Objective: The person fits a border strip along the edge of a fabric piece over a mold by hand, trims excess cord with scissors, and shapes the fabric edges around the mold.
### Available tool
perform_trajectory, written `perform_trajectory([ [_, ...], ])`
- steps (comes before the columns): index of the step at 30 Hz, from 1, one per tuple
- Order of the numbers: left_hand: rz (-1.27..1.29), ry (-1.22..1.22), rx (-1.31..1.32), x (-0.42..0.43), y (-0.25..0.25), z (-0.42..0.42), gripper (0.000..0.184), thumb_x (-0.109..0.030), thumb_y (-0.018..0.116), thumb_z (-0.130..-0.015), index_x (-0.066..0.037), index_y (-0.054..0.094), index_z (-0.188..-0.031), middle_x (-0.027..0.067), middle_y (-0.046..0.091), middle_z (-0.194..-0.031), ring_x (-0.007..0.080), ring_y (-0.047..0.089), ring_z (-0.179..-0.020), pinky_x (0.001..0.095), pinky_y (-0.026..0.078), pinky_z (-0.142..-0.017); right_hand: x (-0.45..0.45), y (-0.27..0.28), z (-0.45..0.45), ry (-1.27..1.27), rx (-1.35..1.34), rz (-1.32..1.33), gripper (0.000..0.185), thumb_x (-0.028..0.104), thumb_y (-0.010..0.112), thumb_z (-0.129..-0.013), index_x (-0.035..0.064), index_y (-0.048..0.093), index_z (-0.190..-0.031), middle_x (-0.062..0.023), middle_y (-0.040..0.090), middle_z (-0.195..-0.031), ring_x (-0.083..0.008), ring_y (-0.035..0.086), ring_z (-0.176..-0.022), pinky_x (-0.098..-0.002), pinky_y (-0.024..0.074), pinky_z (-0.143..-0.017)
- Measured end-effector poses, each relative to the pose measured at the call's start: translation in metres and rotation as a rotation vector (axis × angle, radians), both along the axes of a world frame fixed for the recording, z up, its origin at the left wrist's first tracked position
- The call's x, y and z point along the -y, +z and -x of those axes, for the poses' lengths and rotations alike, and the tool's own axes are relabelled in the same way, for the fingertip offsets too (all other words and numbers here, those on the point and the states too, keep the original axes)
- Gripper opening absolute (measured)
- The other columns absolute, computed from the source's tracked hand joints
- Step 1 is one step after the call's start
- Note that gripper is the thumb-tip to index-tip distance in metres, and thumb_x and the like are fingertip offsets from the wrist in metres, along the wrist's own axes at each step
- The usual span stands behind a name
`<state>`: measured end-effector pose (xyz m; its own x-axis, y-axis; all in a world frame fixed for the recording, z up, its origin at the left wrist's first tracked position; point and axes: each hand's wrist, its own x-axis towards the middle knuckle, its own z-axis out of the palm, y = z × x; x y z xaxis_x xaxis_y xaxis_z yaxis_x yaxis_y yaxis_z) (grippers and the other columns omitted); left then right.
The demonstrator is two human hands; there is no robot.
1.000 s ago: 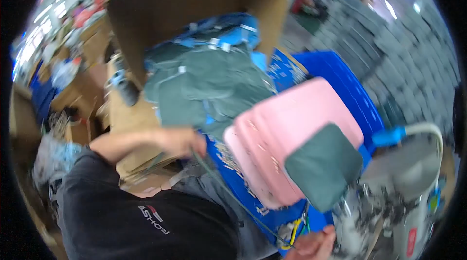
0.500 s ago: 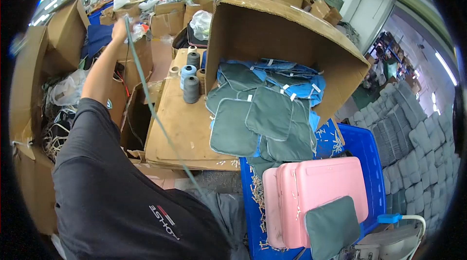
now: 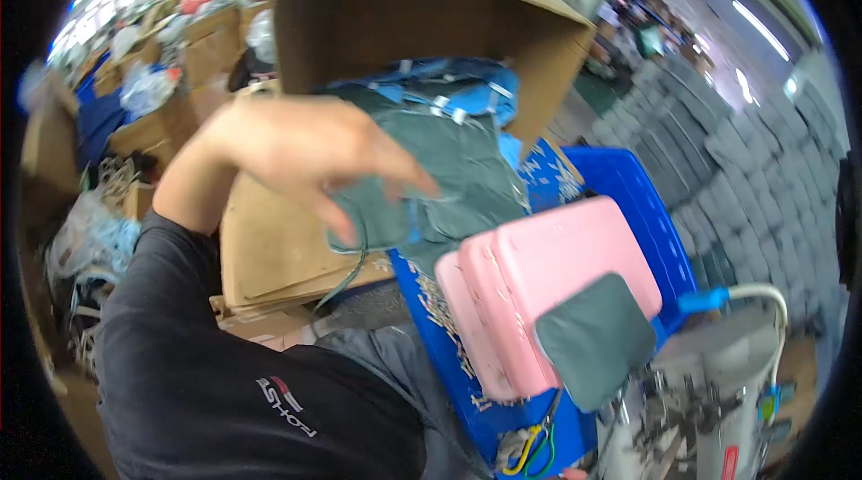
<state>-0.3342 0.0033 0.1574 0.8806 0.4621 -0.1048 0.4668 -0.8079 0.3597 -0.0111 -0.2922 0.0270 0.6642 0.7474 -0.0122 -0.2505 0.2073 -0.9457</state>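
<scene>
While the left hand (image 3: 328,143), left of the pink case (image 3: 566,251), spreads its fingers near a green cord (image 3: 344,281), a pad (image 3: 597,341) rests on the case, probably for easy reach; the right hand (image 3: 575,474) is too hidden to read.

The desk (image 3: 265,251), topped with layered brown cardboard (its surface scuffed), carries a large cardboard box (image 3: 404,22) with its open side facing the person. Dark green pieces (image 3: 467,152) spread out from its mouth, blue pieces (image 3: 505,96) behind them. Beside it, a blue tray (image 3: 633,170) holds stacked pink cases (image 3: 561,251), scattered pale bits (image 3: 436,308) and scissors (image 3: 536,446) with yellow and green handles.
</scene>
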Motion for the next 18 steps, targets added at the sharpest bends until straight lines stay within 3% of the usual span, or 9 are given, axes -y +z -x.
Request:
perform_trajectory([
  [1,-0.094,-0.238,0.213,-0.007,-0.025,-0.031,0.065,-0.023,0.078,-0.080,-0.002,0.053,-0.136,0.0167,0.068,-0.113,0.0307,0.069,-0.089,0.0426,0.055,-0.071,-0.003,-0.001,0.009,0.022,0.203,-0.031,0.029,0.021,0.054,-0.103,-0.0062,0.062,-0.106,-0.0144,0.066,-0.072,-0.0178,0.055,-0.054,-0.0247,0.0462,-0.058],
  [2,-0.107,-0.305,0.335,-0.007,-0.048,-0.066,0.054,-0.020,0.074,-0.083,-0.002,0.057,-0.131,0.0160,0.066,-0.110,0.0311,0.067,-0.092,0.0428,0.055,-0.072,-0.009,-0.004,0.019,0.040,0.409,-0.048,0.030,0.023,0.055,-0.102,-0.0056,0.062,-0.106,-0.0124,0.065,-0.067,-0.0158,0.053,-0.050,-0.0243,0.0453,-0.054],
  [4,-0.229,-0.377,0.461,0.002,-0.087,-0.139,0.053,-0.023,0.075,-0.084,-0.006,0.059,-0.131,0.0121,0.063,-0.115,0.0288,0.066,-0.096,0.0392,0.056,-0.074,-0.005,0.001,0.031,0.127,0.324,0.286,0.030,0.025,0.054,-0.104,-0.0043,0.062,-0.104,-0.0116,0.066,-0.065,-0.0143,0.059,-0.054,-0.0257,0.0481,-0.055],
  [7,-0.292,-0.523,0.714,0.022,-0.134,-0.239,0.050,-0.022,0.073,-0.083,-0.008,0.060,-0.129,0.0101,0.063,-0.116,0.0232,0.064,-0.097,0.0365,0.054,-0.074,-0.002,-0.008,0.042,0.175,0.224,0.257,0.030,0.024,0.051,-0.106,-0.0042,0.061,-0.104,-0.0109,0.069,-0.066,-0.0145,0.064,-0.058,-0.0260,0.0509,-0.058],
  [10,-0.269,-0.618,0.881,0.031,-0.164,-0.296,0.040,-0.018,0.073,-0.081,-0.008,0.066,-0.119,0.0082,0.065,-0.112,0.0218,0.064,-0.094,0.0355,0.054,-0.073,-0.010,-0.001,0.038,0.289,0.469,0.204,0.027,0.021,0.050,-0.106,-0.0041,0.062,-0.105,-0.0087,0.071,-0.070,-0.0141,0.067,-0.062,-0.0257,0.0523,-0.060],
  [11,-0.258,-0.645,0.911,0.034,-0.170,-0.310,0.036,-0.017,0.072,-0.080,-0.008,0.068,-0.115,0.0074,0.066,-0.111,0.0217,0.065,-0.093,0.0354,0.054,-0.073,-0.012,-0.002,0.035,0.308,0.535,0.161,0.022,0.013,0.049,-0.106,-0.0047,0.061,-0.107,-0.0068,0.071,-0.069,-0.0124,0.067,-0.060,-0.0246,0.0519,-0.058],
  [14,-0.202,-0.602,0.990,0.035,-0.180,-0.319,0.026,-0.014,0.073,-0.078,-0.007,0.071,-0.103,0.0050,0.069,-0.104,0.0219,0.066,-0.086,0.0342,0.054,-0.072,-0.003,-0.018,0.028,0.366,0.345,0.193,0.021,0.009,0.060,-0.100,-0.0053,0.061,-0.115,-0.0128,0.073,-0.083,-0.0183,0.070,-0.074,-0.0291,0.0557,-0.070],
  [17,-0.118,-0.534,1.028,0.037,-0.182,-0.318,0.027,-0.007,0.071,-0.077,-0.007,0.073,-0.103,0.0043,0.071,-0.101,0.0225,0.067,-0.085,0.0336,0.055,-0.071,-0.024,-0.047,-0.005,0.184,0.486,0.037,0.024,0.013,0.052,-0.103,-0.0057,0.063,-0.112,-0.0090,0.073,-0.093,-0.0189,0.068,-0.079,-0.0305,0.0547,-0.072],
  [18,-0.106,-0.517,1.040,0.036,-0.182,-0.319,0.028,-0.005,0.071,-0.076,-0.007,0.073,-0.104,0.0045,0.072,-0.101,0.0224,0.068,-0.086,0.0335,0.055,-0.072,-0.042,-0.051,-0.016,-0.039,0.281,0.188,0.026,0.018,0.053,-0.104,-0.0048,0.062,-0.111,-0.0090,0.071,-0.090,-0.0176,0.067,-0.075,-0.0296,0.0536,-0.070],
])
